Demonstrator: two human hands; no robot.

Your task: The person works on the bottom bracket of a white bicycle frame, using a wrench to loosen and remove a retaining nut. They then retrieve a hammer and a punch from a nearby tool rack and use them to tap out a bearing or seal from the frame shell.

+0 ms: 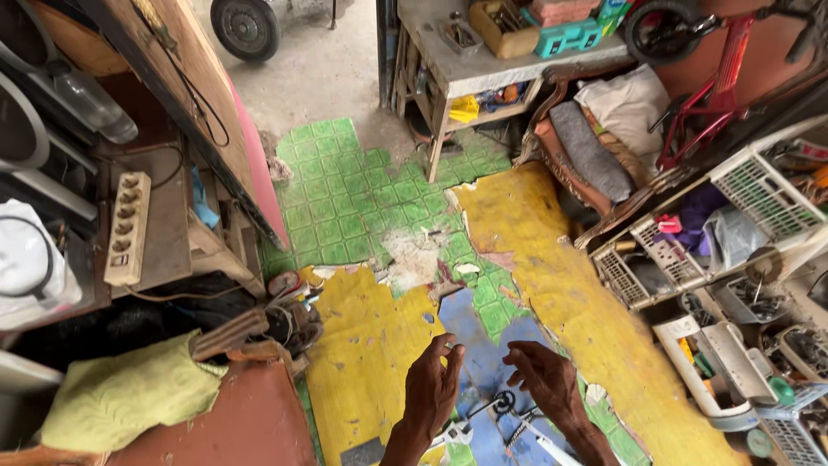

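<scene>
Metal tools (509,414) on the floor (371,345) just below your fingers (448,352), left hand (431,388) and right hand (545,375) raised side by side, fingers loosely curled, holding nothing

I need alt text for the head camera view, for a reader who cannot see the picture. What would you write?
Two bare hands, the left hand and the right hand, hang open and empty above a worn floor covering of yellow, green and blue patches, over small metal tools. Around them is a cluttered workshop: a power strip on a wooden shelf at left, white plastic baskets at right.
</scene>
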